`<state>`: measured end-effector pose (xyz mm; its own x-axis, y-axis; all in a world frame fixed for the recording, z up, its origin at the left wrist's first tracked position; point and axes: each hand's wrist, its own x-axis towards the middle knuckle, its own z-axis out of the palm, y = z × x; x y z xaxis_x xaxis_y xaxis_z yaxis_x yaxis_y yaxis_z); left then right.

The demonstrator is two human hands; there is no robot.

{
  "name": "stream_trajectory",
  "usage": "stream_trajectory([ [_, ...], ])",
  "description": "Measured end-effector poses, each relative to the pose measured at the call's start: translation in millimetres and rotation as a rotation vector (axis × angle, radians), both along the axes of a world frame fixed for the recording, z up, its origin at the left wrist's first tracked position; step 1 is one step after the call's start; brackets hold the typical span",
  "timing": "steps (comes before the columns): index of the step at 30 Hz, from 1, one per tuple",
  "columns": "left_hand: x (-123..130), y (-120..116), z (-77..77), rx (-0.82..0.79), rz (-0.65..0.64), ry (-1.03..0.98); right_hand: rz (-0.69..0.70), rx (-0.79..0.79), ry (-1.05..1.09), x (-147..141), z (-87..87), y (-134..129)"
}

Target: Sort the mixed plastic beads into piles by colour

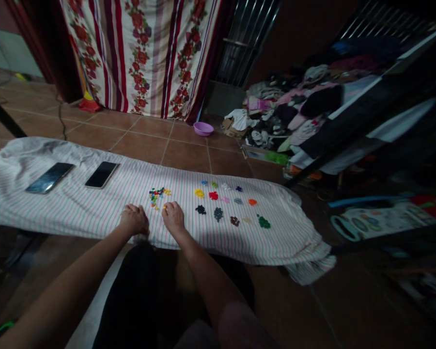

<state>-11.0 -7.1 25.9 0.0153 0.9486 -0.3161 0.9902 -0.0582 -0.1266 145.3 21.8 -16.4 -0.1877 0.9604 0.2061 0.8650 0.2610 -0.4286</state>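
A mixed heap of small coloured pieces (159, 195) lies on the striped cloth, just beyond my hands. My right hand (173, 217) is at the heap's near right side, thumb and finger pinched on a tiny yellow piece (164, 207). To the heap's near left, my left hand (133, 220) rests at the cloth with its fingers curled in; anything inside them is hidden. Single-colour piles spread to the right, among them a yellow pile (199, 193), a red pile (213, 196), a black pile (201, 210), a brown pile (234, 221) and a dark green pile (264, 222).
The striped cloth (138, 169) covers a long narrow table. Two phones, a larger one (50, 178) and a smaller one (101, 175), lie on its left part. Beyond stand a purple basin (203, 128) on the tiled floor and a heap of clothes (290, 106).
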Motion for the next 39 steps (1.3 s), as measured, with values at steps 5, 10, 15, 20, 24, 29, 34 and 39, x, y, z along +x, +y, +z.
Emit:
stream_trajectory([
  [5,1.9,-3.3,7.2,0.007,-0.036,0.054,0.033,0.011,0.065,11.0,-1.7,-9.5],
  [10,5.0,-8.0,19.1,-0.008,-0.035,0.076,0.035,0.012,0.127,18.4,-0.6,-16.5],
  [15,5.8,-7.6,21.9,-0.028,-0.029,0.098,0.043,-0.047,0.219,25.0,-1.3,-10.5],
  [20,5.3,-7.0,21.0,-0.029,-0.038,0.109,0.009,-0.022,0.296,46.1,1.5,15.8],
  [24,6.7,-7.3,23.8,-0.048,-0.049,0.120,-0.139,0.043,0.300,76.0,5.3,41.7],
  [29,6.7,-6.0,22.2,-0.044,-0.029,0.123,-0.332,0.020,0.200,112.0,11.7,63.7],
  [34,4.5,-4.6,17.3,-0.037,-0.030,0.104,-0.397,-0.020,0.108,128.7,16.8,75.0],
  [39,2.9,-4.4,15.3,-0.026,-0.037,0.094,-0.418,-0.037,0.083,130.3,16.0,81.7],
])
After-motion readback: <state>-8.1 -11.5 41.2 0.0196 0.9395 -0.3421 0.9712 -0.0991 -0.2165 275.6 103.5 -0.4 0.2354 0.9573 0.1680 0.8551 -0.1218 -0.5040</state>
